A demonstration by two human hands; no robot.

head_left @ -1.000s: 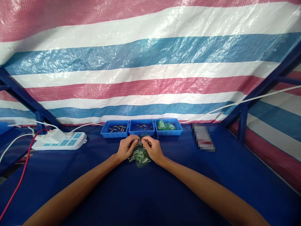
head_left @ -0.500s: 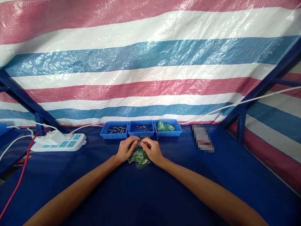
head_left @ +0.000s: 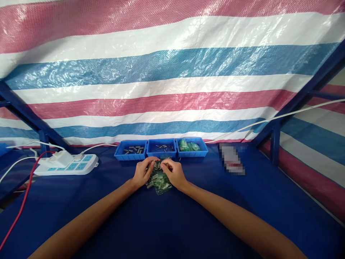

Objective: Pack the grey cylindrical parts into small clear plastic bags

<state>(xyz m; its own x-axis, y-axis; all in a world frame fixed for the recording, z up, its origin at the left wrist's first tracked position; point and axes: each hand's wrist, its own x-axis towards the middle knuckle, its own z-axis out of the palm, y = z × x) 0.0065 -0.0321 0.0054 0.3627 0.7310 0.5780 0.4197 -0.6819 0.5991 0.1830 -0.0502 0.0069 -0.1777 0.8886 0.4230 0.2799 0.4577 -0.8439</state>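
Note:
Both my hands rest on the blue table over a pile of small green and grey parts (head_left: 159, 181). My left hand (head_left: 143, 172) is curled, its fingertips pinched on a small part at the top of the pile. My right hand (head_left: 174, 172) is also closed in a pinch, fingertips almost meeting the left ones. What each pinch holds is too small to name. Just behind the hands stand three blue trays: the left tray (head_left: 130, 150) with grey pieces, the middle tray (head_left: 161, 147) with thin metal pins, the right tray (head_left: 192, 147) with green parts.
A white power strip (head_left: 67, 164) with a plug and white and red cables lies at the left. A blurred-out item (head_left: 232, 158) lies to the right of the trays. A striped tarp (head_left: 172, 72) hangs behind the table, with blue frame posts at both sides.
The hands have stayed over the pile; the fingertips shifted slightly closer together. The view drifted a little downward.

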